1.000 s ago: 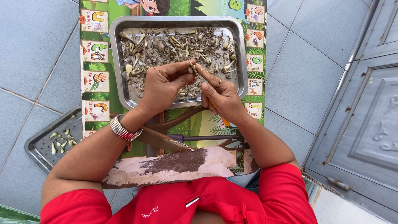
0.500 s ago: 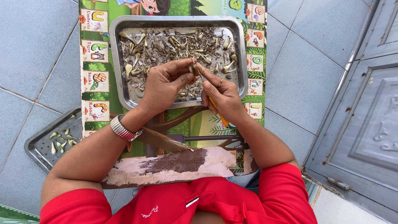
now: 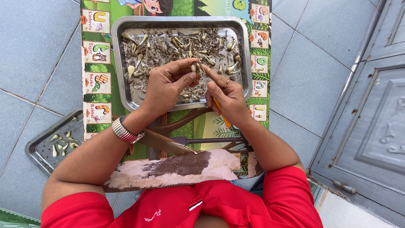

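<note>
Head view, looking straight down at a person seated on a tiled floor (image 3: 38,50), red shirt (image 3: 202,207) at the bottom edge.

Landmark: the big metal tray (image 3: 247,55) on a picture-alphabet table (image 3: 95,80).

Far left of the big tray, down on the floor and partly under the table edge: a small perforated tray (image 3: 40,152) with a few pale peeled cloves (image 3: 61,143) in it.

Left of centre: left hand (image 3: 166,86), metal watch (image 3: 125,131) on the wrist, raised over the lower middle of the big tray. Fingers curled in, thumb and fingertips pinching a small pale clove (image 3: 194,67).

Inside the big tray: a loose litter of dry brown skins and unpeeled cloves (image 3: 168,46), spread across the whole bottom.

Right of the clove: right hand (image 3: 228,97), over the lower right part of the big tray. Forefinger stretched out to touch the clove; remaining fingers folded around an orange handle (image 3: 222,116) that pokes out below the palm. Cannot tell what tool it belongs to. A ring shows on one finger.

Below the big tray, near the person: the table's top layer is torn away, bare pale and brown board (image 3: 181,166) showing.

Far right of the big tray: a grey panelled door (image 3: 371,122).
</note>
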